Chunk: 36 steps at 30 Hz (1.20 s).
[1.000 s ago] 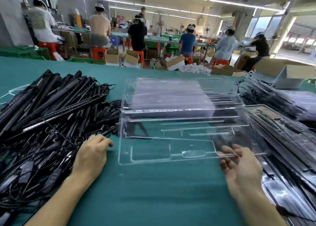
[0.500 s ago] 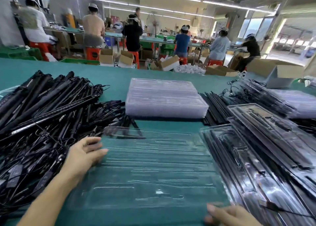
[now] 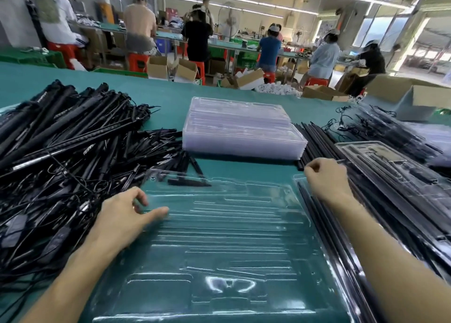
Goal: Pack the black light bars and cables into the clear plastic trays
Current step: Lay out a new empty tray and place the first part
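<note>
An empty clear plastic tray (image 3: 231,237) lies flat on the green table right in front of me. My left hand (image 3: 124,215) rests on the tray's left edge, thumb stretched across the plastic and fingers relaxed. My right hand (image 3: 324,178) reaches past the tray's far right corner, fingers curled down at the near ends of a row of loose black light bars (image 3: 317,139). Whether it holds a bar is hidden by the back of the hand. A big tangled pile of black light bars and cables (image 3: 61,164) fills the left side.
A stack of empty clear trays (image 3: 241,132) stands behind the empty tray. Packed trays (image 3: 390,176) overlap along the right, with more bars and cables behind them. A cardboard box (image 3: 415,95) sits at the far right. Several people work at benches beyond the table.
The clear tray came down from in front of the stack and now lies flat before me. My right hand let go of its near edge and moved up to the loose bars.
</note>
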Each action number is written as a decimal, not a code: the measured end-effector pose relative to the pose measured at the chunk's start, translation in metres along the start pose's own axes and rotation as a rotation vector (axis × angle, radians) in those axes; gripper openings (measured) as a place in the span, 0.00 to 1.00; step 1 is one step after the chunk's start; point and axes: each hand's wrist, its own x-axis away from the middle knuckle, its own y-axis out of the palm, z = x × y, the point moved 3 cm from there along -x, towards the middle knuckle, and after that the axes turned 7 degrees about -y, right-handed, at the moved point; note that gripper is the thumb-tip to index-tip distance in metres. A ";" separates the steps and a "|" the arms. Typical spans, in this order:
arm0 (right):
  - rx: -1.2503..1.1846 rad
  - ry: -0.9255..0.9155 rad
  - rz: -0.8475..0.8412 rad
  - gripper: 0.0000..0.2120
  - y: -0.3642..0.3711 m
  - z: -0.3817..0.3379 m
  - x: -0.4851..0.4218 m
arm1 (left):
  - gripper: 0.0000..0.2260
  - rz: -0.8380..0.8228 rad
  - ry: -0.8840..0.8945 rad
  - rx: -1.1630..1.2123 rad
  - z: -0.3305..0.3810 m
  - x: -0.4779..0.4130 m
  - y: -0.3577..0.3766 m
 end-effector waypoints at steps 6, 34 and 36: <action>0.319 -0.013 -0.271 0.13 0.046 0.020 -0.051 | 0.16 0.055 0.092 -0.038 -0.002 0.003 0.003; 0.480 0.283 -0.056 0.19 0.072 0.038 -0.079 | 0.10 0.075 0.095 0.036 0.000 0.003 0.006; 0.431 0.313 -0.037 0.21 0.068 0.038 -0.082 | 0.10 0.076 0.099 0.032 0.000 0.003 0.006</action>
